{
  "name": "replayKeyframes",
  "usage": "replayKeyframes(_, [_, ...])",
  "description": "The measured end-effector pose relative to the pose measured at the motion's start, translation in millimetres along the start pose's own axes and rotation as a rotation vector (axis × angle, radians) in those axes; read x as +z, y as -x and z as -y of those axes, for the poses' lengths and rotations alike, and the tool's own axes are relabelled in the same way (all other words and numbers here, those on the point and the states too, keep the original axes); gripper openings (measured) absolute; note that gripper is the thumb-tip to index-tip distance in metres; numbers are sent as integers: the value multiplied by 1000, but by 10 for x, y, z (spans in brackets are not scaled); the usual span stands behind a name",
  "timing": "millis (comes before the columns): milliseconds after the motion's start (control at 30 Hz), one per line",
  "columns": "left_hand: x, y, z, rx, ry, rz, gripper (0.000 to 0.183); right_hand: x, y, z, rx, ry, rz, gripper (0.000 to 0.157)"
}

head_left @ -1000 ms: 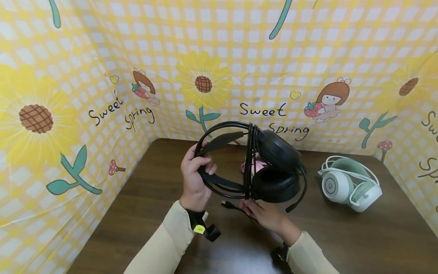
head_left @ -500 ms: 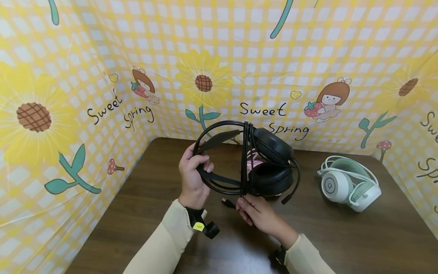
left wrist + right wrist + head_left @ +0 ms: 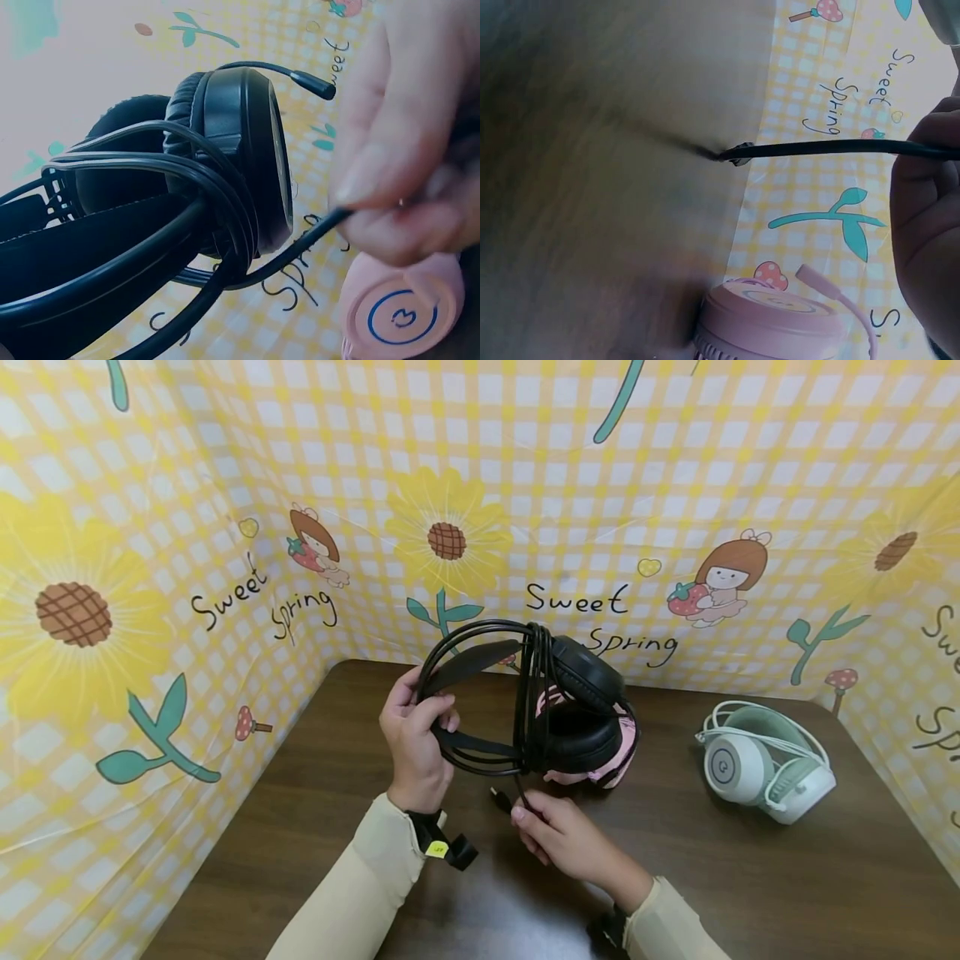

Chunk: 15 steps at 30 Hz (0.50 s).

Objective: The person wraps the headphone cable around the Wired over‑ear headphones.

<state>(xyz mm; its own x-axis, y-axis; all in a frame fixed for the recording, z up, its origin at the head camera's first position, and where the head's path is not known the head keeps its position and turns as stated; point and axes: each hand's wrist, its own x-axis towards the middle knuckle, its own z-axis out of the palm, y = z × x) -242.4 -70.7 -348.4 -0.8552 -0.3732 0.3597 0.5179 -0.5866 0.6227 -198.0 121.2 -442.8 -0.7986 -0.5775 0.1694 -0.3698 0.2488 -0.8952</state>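
Observation:
My left hand (image 3: pixel 416 743) grips the headband of a black headset (image 3: pixel 581 739), held up above the table on its side. Black cable is wound several times around its middle, between the headband and the ear cups. Below it, my right hand (image 3: pixel 566 835) pinches the cable's loose end (image 3: pixel 300 244), which runs taut from the bundle in the left wrist view. A small plug (image 3: pixel 500 799) sticks out to the left of those fingers. The headset's microphone boom (image 3: pixel 313 85) points away from the ear cup in the left wrist view.
Pink headphones (image 3: pixel 622 752) lie on the wooden table (image 3: pixel 315 827) behind the black headset, partly hidden by it. White and green headphones (image 3: pixel 738 768) with cable around them rest at the right. Yellow checked cloth (image 3: pixel 570 510) walls the table's back and sides.
The black headset has moved a little left, uncovering more of the pink headphones. My right hand has drawn down from the bundle, and a length of cable now shows between them.

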Motion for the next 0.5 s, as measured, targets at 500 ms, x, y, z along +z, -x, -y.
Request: replayKeyframes(500, [-46, 40, -25, 176, -255, 48, 33, -31, 88, 157, -53, 58, 36, 24])
